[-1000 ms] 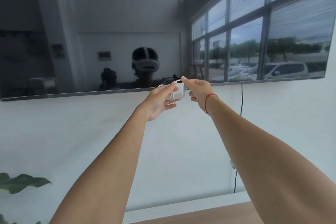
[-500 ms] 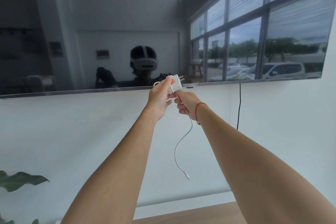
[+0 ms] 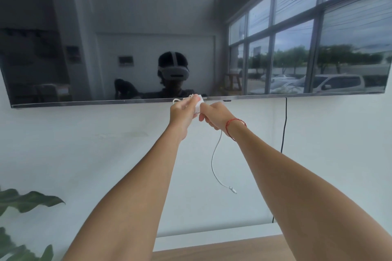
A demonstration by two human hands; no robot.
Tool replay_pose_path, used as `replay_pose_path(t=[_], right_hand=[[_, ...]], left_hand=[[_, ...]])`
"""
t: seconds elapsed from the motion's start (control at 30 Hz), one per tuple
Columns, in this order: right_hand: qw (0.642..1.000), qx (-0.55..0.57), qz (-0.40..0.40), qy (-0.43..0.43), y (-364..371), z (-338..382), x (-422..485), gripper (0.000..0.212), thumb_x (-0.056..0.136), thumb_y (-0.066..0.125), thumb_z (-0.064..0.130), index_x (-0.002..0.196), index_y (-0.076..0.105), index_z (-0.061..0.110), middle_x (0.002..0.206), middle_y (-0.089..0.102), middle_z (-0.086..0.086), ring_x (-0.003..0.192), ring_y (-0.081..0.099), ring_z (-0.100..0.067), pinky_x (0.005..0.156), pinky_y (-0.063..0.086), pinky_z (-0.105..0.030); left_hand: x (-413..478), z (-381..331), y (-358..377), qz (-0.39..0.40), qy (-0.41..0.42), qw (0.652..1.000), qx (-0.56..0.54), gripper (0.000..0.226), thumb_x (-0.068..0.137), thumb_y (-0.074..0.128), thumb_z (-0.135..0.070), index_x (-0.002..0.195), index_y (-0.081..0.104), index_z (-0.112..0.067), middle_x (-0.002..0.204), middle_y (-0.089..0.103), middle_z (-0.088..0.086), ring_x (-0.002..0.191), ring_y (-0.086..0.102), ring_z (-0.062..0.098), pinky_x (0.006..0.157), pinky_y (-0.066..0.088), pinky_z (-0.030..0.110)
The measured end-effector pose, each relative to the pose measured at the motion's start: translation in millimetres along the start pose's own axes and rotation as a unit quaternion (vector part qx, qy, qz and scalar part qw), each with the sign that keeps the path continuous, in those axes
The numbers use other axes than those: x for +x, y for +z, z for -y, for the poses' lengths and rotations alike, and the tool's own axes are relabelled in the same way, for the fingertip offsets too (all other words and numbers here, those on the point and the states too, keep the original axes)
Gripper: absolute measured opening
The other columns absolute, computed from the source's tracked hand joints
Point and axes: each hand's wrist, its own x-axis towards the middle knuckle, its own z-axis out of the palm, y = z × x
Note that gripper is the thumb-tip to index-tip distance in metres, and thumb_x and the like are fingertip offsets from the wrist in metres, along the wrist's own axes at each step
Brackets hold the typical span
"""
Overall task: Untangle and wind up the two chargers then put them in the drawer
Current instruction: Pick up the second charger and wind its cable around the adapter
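Left hand (image 3: 182, 112): fingers curled round the white charger brick (image 3: 199, 105), fingertips clamped on its top, holding it up in front of the lower edge of the wall screen (image 3: 84, 53).
Right hand (image 3: 214, 115): fingers curled together and pinching the cable (image 3: 214, 155) just under the brick; a red wrist string (image 3: 235, 123) sits on that wrist.
Cable: 1 small loop pokes out to the left of the left hand; 1 loose tail drops from the right hand and curves down to the connector tip (image 3: 233, 190), which hangs free in the air.
Step in hand: winding the tail round the brick, by my reading; this charger looks free of tangles.
Doing it well: hold the brick firm in the left hand, let the right hand slide down the tail and lay each turn snug beside the one before, under light tension.
Finish: tuck the connector tip under a turn so the coil holds.
Risk: a slack grip lets the turns spring off; a hard pull strains the cable where it leaves the brick.
Other charger and drawer: neither is in view.
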Motion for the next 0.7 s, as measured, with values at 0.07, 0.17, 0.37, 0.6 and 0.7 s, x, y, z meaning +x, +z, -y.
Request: replay_pose_path(t=[0.07, 0.17, 0.37, 0.6, 0.7], right_hand=[[0.999, 0.02, -0.025, -0.027, -6, 9, 2, 0.038, 0.088, 0.042, 0.028, 0.059, 0.058, 0.009, 0.056, 0.04, -0.002, 0.05, 0.033, -0.017, 0.051, 0.031, -0.026], [0.998, 0.028, -0.04, -0.046, -13, 20, 4, 0.038, 0.087, 0.044, 0.027, 0.056, 0.061, 0.012, 0.052, 0.037, -0.001, 0.048, 0.031, -0.016, 0.051, 0.032, -0.027], [0.994, 0.054, -0.07, -0.059, -16, 24, 5, 0.037, 0.088, 0.051, 0.024, 0.056, 0.066, 0.014, 0.052, 0.04, -0.003, 0.049, 0.031, -0.015, 0.048, 0.032, -0.025], [0.989, 0.059, -0.111, -0.072, -37, 17, 5, 0.046, 0.088, 0.066, 0.035, 0.077, 0.066, -0.01, 0.046, 0.039, 0.003, 0.046, 0.03, -0.012, 0.057, 0.038, -0.029], [0.987, 0.081, -0.128, -0.061, -41, 12, 2, 0.036, 0.085, 0.071, 0.035, 0.067, 0.066, 0.005, 0.04, 0.044, 0.015, 0.039, 0.032, -0.006, 0.052, 0.037, -0.024]], left_hand=[[1, 7, -9, 0.001, -0.018, 1.0, 0.015, 0.03, 0.088, 0.064, -0.039, 0.105, 0.071, -0.016, 0.107, 0.065, 0.002, 0.102, 0.063, 0.022, 0.09, 0.056, 0.033], [-5, 11, -11, 0.038, -0.053, 0.998, 0.007, 0.038, 0.086, 0.067, -0.044, 0.109, 0.068, -0.014, 0.111, 0.06, 0.004, 0.102, 0.058, 0.021, 0.083, 0.055, 0.033], [-9, -1, -6, 0.076, -0.056, 0.995, 0.019, 0.034, 0.085, 0.063, -0.052, 0.097, 0.071, -0.021, 0.109, 0.066, 0.006, 0.099, 0.061, 0.024, 0.07, 0.049, 0.03], [-9, -4, -3, 0.131, -0.019, 0.99, 0.052, 0.035, 0.083, 0.069, -0.047, 0.105, 0.071, -0.02, 0.104, 0.066, 0.003, 0.093, 0.061, 0.018, 0.07, 0.048, 0.028], [-11, -7, 3, 0.157, 0.007, 0.986, 0.057, 0.027, 0.088, 0.065, -0.043, 0.1, 0.074, -0.021, 0.103, 0.065, -0.001, 0.093, 0.06, 0.015, 0.07, 0.052, 0.025]])
